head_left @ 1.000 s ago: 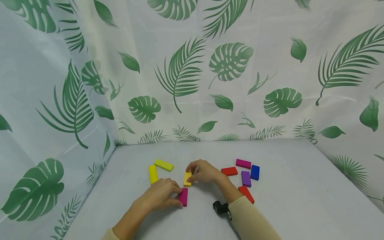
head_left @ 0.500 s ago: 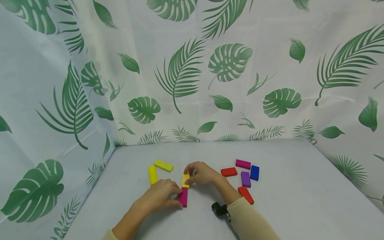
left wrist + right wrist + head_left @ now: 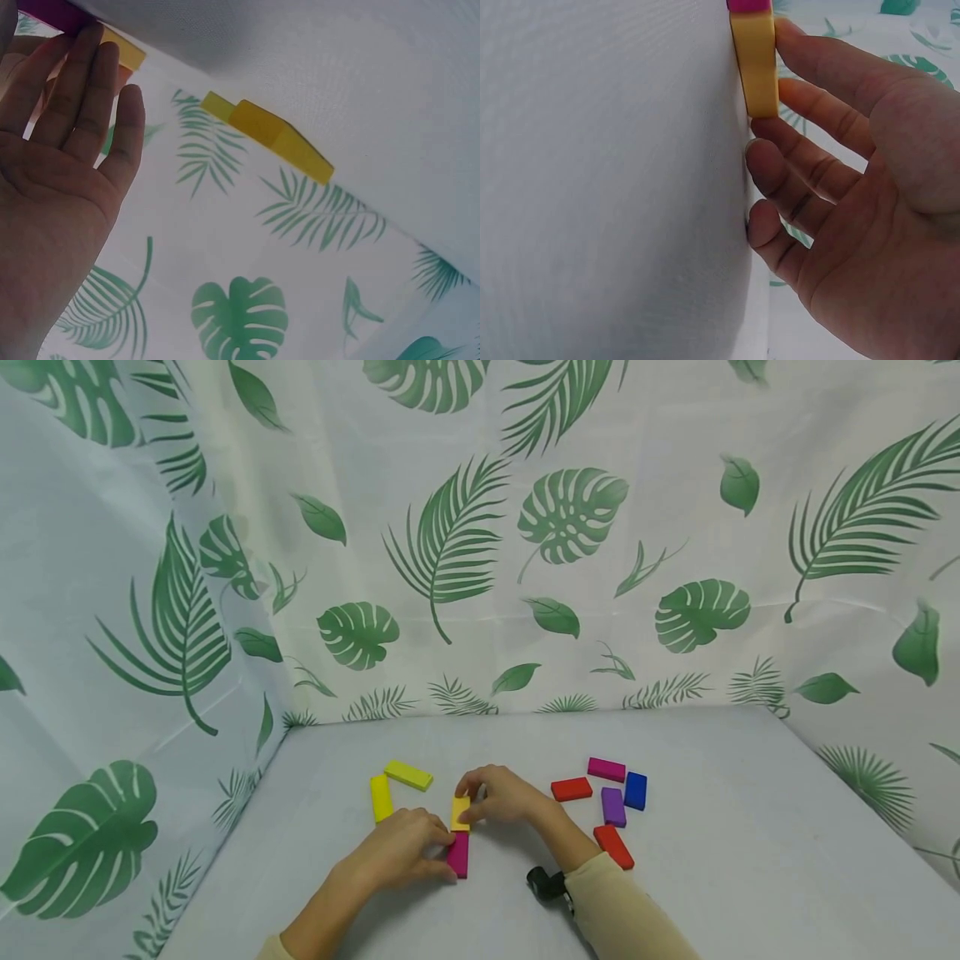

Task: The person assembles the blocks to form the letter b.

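Note:
My left hand point(image 3: 411, 850) lies flat on the table, its straight fingers point(image 3: 90, 90) against the left side of a magenta block point(image 3: 458, 854). My right hand point(image 3: 501, 793) pinches a yellow block point(image 3: 461, 812) that lies flat, its near end touching the magenta block's far end. In the right wrist view the yellow block point(image 3: 754, 64) meets the magenta block point(image 3: 748, 4), with my index finger point(image 3: 817, 64) along its top. Two more yellow blocks point(image 3: 381, 797) point(image 3: 408, 774) lie just left of my hands.
Right of my right hand lie a red block point(image 3: 572, 788), a magenta block point(image 3: 607, 768), a blue block point(image 3: 635, 790), a purple block point(image 3: 612, 807) and another red block point(image 3: 613, 846). Leaf-print cloth walls point(image 3: 480, 568) close off the grey table point(image 3: 712, 860) on three sides.
My right hand has slid the yellow block left and nearer, up against the far end of the magenta block. My left hand has stayed on the magenta block.

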Action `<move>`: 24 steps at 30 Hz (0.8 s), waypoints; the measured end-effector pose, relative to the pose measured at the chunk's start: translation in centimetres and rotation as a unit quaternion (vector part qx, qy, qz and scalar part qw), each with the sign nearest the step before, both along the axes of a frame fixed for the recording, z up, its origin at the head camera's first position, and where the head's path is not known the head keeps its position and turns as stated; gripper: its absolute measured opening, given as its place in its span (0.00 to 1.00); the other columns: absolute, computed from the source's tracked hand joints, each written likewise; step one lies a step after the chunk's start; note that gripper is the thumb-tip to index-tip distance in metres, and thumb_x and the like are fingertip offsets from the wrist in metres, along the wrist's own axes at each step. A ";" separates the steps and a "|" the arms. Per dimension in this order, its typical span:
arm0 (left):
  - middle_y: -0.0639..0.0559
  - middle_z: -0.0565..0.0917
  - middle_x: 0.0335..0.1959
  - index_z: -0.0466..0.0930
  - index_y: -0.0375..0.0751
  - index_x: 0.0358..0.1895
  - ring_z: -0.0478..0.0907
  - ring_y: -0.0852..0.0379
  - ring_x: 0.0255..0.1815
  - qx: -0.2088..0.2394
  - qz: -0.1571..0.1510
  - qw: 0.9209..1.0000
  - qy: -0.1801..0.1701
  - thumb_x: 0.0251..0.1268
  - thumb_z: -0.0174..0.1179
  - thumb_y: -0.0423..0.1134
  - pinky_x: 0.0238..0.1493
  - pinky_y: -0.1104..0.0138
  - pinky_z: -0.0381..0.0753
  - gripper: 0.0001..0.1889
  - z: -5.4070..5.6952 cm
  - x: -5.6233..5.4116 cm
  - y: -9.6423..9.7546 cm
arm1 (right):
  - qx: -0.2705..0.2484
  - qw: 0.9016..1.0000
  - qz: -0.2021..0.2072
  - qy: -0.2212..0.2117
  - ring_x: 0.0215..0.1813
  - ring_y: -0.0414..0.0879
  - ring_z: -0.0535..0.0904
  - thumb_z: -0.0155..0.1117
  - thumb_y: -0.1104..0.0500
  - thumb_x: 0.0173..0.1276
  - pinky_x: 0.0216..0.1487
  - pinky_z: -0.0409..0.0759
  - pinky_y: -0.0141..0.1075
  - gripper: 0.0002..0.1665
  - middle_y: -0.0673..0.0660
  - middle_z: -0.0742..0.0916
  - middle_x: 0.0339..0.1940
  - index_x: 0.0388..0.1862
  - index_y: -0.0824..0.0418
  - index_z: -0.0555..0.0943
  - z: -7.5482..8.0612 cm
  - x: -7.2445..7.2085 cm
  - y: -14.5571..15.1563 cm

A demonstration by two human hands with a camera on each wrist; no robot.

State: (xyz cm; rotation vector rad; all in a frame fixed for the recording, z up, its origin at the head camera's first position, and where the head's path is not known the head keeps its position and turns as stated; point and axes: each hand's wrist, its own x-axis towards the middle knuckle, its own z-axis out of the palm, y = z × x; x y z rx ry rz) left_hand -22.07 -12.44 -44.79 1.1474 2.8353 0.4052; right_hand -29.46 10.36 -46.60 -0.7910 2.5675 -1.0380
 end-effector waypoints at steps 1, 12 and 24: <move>0.62 0.91 0.44 0.92 0.50 0.50 0.83 0.62 0.46 0.000 -0.001 1.000 0.002 0.54 0.78 0.58 0.56 0.61 0.83 0.24 0.0 0.0 0.0 | 0.002 1.000 0.001 0.000 0.44 0.45 0.78 0.79 0.54 0.64 0.42 0.76 0.38 0.17 0.50 0.87 0.42 0.50 0.53 0.86 0.0 0.0 0.0; 0.60 0.91 0.44 0.91 0.50 0.54 0.81 0.63 0.45 -0.021 0.010 1.000 0.002 0.54 0.77 0.61 0.54 0.62 0.83 0.27 0.2 0.1 0.2 | -0.006 1.000 0.010 -0.001 0.43 0.44 0.79 0.78 0.56 0.64 0.41 0.78 0.36 0.15 0.48 0.88 0.39 0.49 0.54 0.87 0.2 0.1 0.1; 0.58 0.85 0.51 0.91 0.50 0.54 0.81 0.57 0.50 0.000 0.026 1.000 0.011 0.53 0.78 0.61 0.57 0.60 0.83 0.28 0.0 0.4 0.1 | -0.010 1.000 0.009 -0.006 0.44 0.44 0.78 0.77 0.56 0.65 0.42 0.78 0.37 0.14 0.48 0.88 0.39 0.49 0.54 0.87 0.0 0.1 0.0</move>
